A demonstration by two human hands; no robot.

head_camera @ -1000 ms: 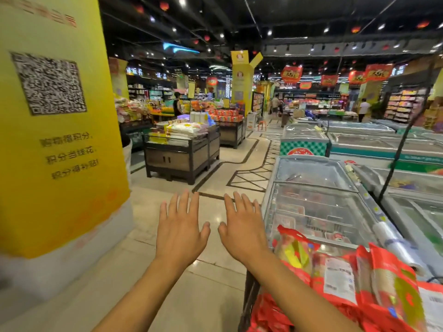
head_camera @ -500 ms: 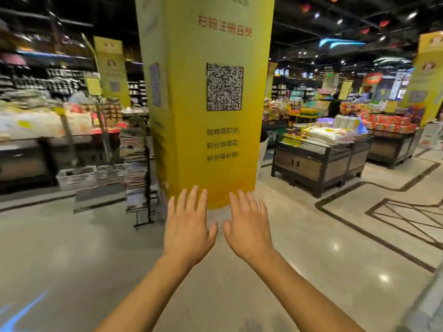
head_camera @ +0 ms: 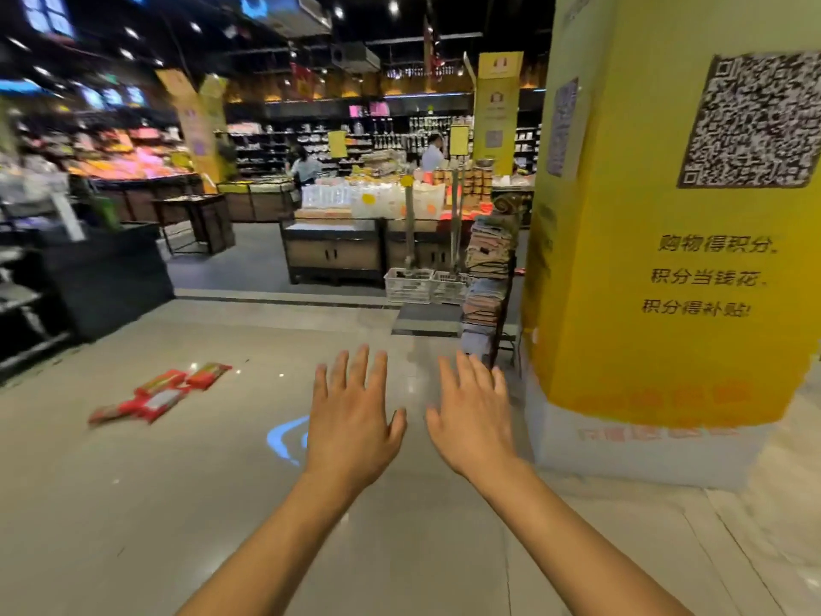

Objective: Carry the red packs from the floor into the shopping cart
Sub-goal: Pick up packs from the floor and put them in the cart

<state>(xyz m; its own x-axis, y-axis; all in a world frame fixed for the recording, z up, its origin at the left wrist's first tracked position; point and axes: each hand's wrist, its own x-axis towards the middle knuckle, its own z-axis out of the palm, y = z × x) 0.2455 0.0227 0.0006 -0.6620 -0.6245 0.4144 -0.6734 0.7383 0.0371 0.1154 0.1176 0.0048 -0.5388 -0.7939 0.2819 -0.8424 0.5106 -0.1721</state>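
Several red packs [head_camera: 160, 392] lie flat in a loose cluster on the grey floor at the left, well ahead of my hands. My left hand [head_camera: 353, 415] is stretched out in front of me with straight, spread fingers and holds nothing. My right hand [head_camera: 475, 420] is held beside it in the same way, palm down and empty. Both hands are to the right of the packs and apart from them. The shopping cart is out of view.
A big yellow pillar [head_camera: 666, 260] with a QR code stands close on the right. A rack of folded cloths [head_camera: 488, 277] and white crates [head_camera: 422, 284] stand beside it. A dark counter [head_camera: 102, 277] is at left, display stands behind.
The view has swung left: the cart and freezers left the frame, the pillar shifted to the right, and the red packs on the floor came into view. Both hands stay open and empty.
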